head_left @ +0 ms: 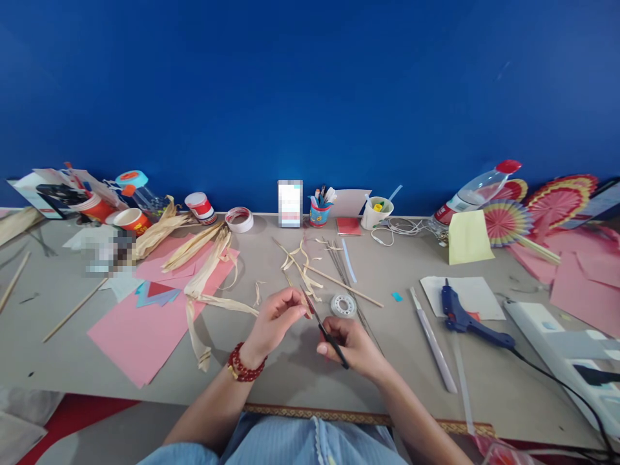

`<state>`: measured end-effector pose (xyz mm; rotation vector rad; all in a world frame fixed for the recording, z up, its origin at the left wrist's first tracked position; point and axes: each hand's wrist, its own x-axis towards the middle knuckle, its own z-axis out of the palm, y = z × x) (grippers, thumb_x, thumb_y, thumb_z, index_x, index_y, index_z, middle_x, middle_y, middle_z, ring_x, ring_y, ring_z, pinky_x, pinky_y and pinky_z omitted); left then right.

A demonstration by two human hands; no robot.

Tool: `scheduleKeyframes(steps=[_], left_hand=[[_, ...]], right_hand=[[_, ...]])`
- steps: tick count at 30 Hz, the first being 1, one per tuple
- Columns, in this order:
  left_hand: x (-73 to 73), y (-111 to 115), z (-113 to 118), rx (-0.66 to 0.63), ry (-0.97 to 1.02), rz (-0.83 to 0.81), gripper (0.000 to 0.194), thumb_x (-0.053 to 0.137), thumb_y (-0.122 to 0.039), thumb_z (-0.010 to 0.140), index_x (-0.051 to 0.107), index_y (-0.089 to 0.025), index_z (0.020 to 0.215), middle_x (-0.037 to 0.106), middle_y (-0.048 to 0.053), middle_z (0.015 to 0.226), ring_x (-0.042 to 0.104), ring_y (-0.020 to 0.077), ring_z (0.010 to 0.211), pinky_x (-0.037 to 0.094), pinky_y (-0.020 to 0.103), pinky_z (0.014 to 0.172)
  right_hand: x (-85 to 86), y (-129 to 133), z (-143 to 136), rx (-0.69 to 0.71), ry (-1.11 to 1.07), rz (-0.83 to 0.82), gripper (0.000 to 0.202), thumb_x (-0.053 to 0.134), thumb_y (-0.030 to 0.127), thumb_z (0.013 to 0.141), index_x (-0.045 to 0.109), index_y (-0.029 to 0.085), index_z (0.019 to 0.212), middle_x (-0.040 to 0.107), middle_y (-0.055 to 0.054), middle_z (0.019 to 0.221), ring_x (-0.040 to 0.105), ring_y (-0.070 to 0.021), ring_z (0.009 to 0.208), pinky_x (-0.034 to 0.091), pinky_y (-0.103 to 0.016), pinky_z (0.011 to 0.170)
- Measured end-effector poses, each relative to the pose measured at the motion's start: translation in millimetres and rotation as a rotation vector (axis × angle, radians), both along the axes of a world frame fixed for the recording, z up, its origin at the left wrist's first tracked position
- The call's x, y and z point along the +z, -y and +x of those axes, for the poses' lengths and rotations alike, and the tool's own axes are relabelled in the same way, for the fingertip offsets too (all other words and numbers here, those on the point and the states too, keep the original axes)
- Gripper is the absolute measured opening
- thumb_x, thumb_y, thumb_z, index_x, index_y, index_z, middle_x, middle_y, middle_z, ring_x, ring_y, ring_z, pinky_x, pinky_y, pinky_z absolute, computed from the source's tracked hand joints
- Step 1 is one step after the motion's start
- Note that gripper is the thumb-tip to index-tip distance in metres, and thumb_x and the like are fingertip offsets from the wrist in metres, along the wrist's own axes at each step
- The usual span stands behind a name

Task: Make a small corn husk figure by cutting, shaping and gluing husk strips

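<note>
My right hand (356, 349) grips a pair of black-handled scissors (332, 340), whose dark blades point up and left toward my left fingertips. My left hand (278, 323), with a red bead bracelet at its wrist, is closed in a pinch close to the blades. Whatever lies between its thumb and fingers is too small to make out. A long dried husk strip (225, 301) reaches the edge of my left hand. Beyond both hands lie torn husk pieces (295, 261) and a wooden stick (346, 287). A roll of clear tape (343, 306) rests just past my right hand.
Pink paper sheets (140, 336) and dried husks (186, 250) lie to the left. On the right are a blue glue gun (472, 323) with its cord, a pale knife-like tool (433, 345) and a power strip (557, 349). A phone (290, 203) stands against the blue wall.
</note>
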<state>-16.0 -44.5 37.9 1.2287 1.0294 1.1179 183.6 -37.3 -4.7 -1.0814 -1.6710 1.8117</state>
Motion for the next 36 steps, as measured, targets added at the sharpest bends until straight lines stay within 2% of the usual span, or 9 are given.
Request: scheduleKeyframes(steps=[3,10,16,23,29,36], left_hand=[[1.1,0.2,2.0,-0.020,0.027,-0.018,0.014,0.057,-0.026,0.086,0.060,-0.018,0.075,0.068,0.006,0.087,0.060,0.0176,0.078,0.049,0.032,0.078],[-2.4,0.8,3.4,-0.007,0.039,-0.040,0.014,0.057,-0.023,0.084,0.056,-0.018,0.071,0.069,0.005,0.085,0.060,0.0177,0.079,0.048,0.031,0.078],[-1.1,0.6,4.2,0.008,0.013,-0.063,0.011,0.056,-0.021,0.083,0.063,-0.017,0.075,0.068,0.004,0.083,0.059,0.0169,0.077,0.048,0.029,0.077],[0.9,-0.1,3.9,0.008,0.001,-0.071,0.012,0.057,-0.024,0.083,0.063,-0.017,0.075,0.068,0.004,0.082,0.058,0.0170,0.076,0.048,0.029,0.075],[1.2,0.0,3.5,0.012,-0.011,-0.072,0.013,0.057,-0.023,0.083,0.066,-0.017,0.076,0.066,0.004,0.080,0.058,0.0167,0.074,0.048,0.029,0.075],[-1.0,-0.3,2.7,0.001,-0.027,-0.070,0.015,0.057,-0.025,0.084,0.068,-0.016,0.081,0.065,0.005,0.080,0.057,0.0176,0.076,0.047,0.029,0.074]], right_hand=[[-1.4,-0.4,-1.0,-0.011,0.019,0.038,0.057,0.075,0.069,0.067,0.048,0.019,0.065,0.051,0.004,0.053,0.040,-0.0088,0.048,0.025,-0.022,0.046],[-3.8,-1.1,-3.9,0.016,-0.015,0.017,0.054,0.073,0.068,0.070,0.050,0.019,0.067,0.057,0.002,0.055,0.046,-0.0106,0.049,0.032,-0.023,0.048],[-5.5,-1.0,-4.7,-0.006,0.027,0.023,0.055,0.075,0.068,0.068,0.048,0.020,0.064,0.056,0.002,0.053,0.044,-0.0101,0.047,0.029,-0.023,0.047],[-9.0,-1.1,-5.2,0.007,0.024,0.018,0.057,0.071,0.071,0.070,0.046,0.021,0.064,0.057,0.002,0.052,0.043,-0.0098,0.045,0.026,-0.023,0.046],[-6.8,-1.8,-6.0,-0.013,0.045,0.023,0.057,0.073,0.070,0.068,0.043,0.021,0.062,0.056,0.002,0.050,0.043,-0.0097,0.044,0.026,-0.022,0.045],[-12.7,-1.5,-5.5,-0.005,0.056,0.026,0.059,0.072,0.072,0.068,0.043,0.022,0.062,0.055,0.002,0.049,0.045,-0.0103,0.043,0.027,-0.023,0.044]])
